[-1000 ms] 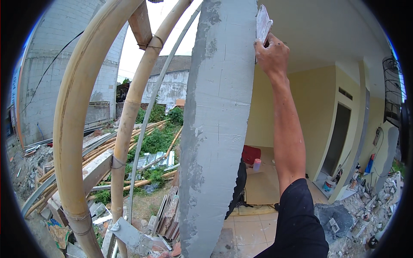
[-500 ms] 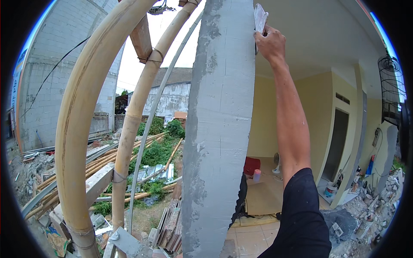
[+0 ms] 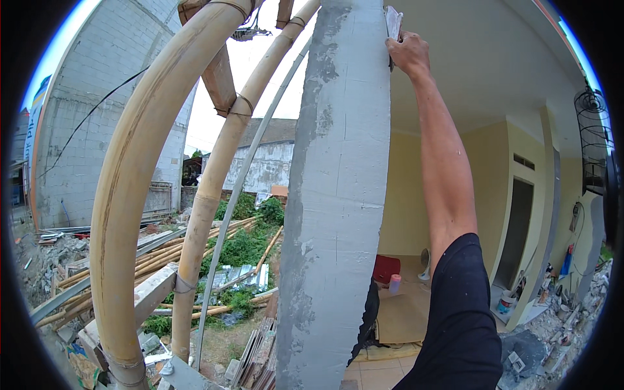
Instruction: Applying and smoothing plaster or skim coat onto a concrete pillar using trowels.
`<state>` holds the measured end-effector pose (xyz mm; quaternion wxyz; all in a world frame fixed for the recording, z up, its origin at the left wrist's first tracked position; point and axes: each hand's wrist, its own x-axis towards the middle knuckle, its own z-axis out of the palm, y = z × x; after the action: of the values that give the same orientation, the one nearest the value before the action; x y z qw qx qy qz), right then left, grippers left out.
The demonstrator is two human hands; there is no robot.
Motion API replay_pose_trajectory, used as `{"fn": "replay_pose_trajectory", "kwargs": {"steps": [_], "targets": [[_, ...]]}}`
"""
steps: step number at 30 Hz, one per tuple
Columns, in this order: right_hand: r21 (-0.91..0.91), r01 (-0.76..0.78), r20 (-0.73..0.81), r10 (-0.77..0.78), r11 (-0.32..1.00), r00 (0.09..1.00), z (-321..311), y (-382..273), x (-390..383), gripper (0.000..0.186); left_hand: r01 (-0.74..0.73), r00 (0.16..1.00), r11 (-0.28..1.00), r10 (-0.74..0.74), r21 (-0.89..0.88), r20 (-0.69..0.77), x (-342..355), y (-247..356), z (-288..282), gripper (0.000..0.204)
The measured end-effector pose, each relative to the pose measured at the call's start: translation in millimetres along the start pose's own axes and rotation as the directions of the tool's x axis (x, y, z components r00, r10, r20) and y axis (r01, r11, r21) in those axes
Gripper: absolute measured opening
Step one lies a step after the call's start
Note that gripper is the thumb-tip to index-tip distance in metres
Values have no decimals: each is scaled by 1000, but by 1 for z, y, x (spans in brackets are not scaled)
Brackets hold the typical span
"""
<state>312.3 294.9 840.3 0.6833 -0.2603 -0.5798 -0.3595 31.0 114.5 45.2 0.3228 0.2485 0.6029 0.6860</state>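
High up, my right hand [image 3: 409, 53] is closed around a flat, plaster-smeared trowel [image 3: 392, 23], with its thumb toward the wall edge. The trowel stands nearly upright along the right edge of a grey plastered wall end [image 3: 341, 195]. Part of the tool is hidden by my fingers, so its exact kind is hard to make out. Rough darker patches run down the left side of this wall end, and thin lines mark its smoother face. My right arm reaches upward from a dark sleeve. The left hand does not show.
Thick bamboo poles [image 3: 123, 214] tied with wire stand close on the left, beside a thin metal pole [image 3: 247, 172]. Below lie stacked bamboo, weeds and rubble [image 3: 565, 338]. Inside the room at right are cardboard [image 3: 400, 318], a pink container [image 3: 394, 283] and a fan [image 3: 425, 263].
The whole view has shifted, so the poles and wall appear slightly farther right and lower. My right hand stays high at the wall edge, still gripping the trowel.
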Motion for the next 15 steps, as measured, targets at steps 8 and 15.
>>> {"fn": "replay_pose_trajectory", "kwargs": {"steps": [8, 15], "targets": [[-2, -7, 31, 7, 1000, 999, 13, 10, 52, 42, 39, 998, 999, -41, -38, -50, -10, -2, 0, 20], [-64, -82, 80, 87, 995, 993, 15, 20, 91, 44, 66, 996, 996, -69, -53, -53, -9, -8, -4, 19]]}}
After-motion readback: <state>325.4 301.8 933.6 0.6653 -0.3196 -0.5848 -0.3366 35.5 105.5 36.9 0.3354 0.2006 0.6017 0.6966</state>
